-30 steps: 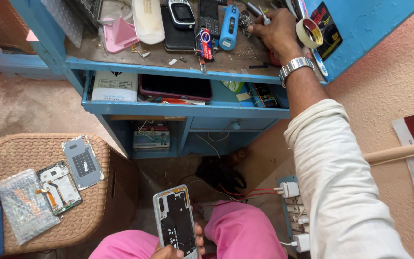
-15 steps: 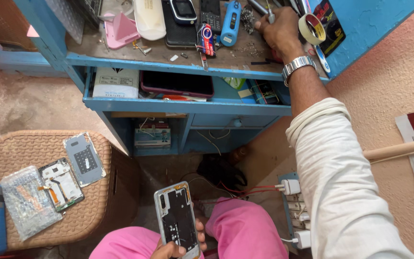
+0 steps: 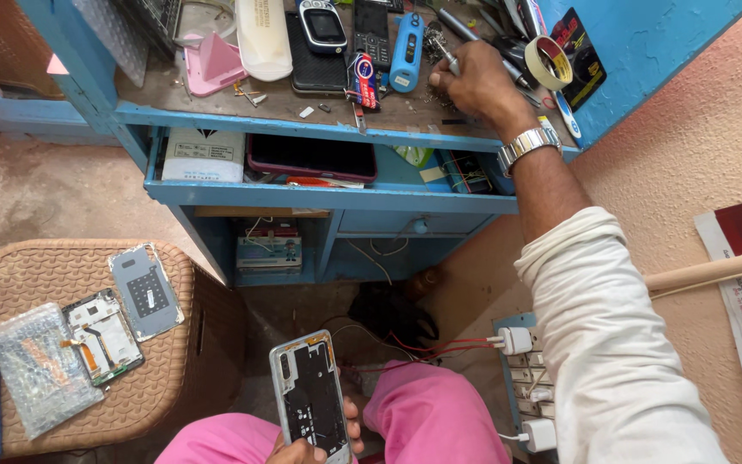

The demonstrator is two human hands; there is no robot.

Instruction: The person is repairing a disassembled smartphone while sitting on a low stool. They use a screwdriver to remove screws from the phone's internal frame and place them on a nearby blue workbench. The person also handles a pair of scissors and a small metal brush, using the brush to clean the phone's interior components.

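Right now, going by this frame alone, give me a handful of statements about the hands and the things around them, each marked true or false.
1. The left hand holds an opened phone with its inner side up. True.
2. The right hand rests in the person's lap. False: it reaches up to the blue desk, among the tools.
3. A wristwatch sits on the right wrist. True.
4. The wicker stool holds nothing. False: phone parts and a clear bag lie on it.
5. A roll of tape lies just right of the right hand. True.
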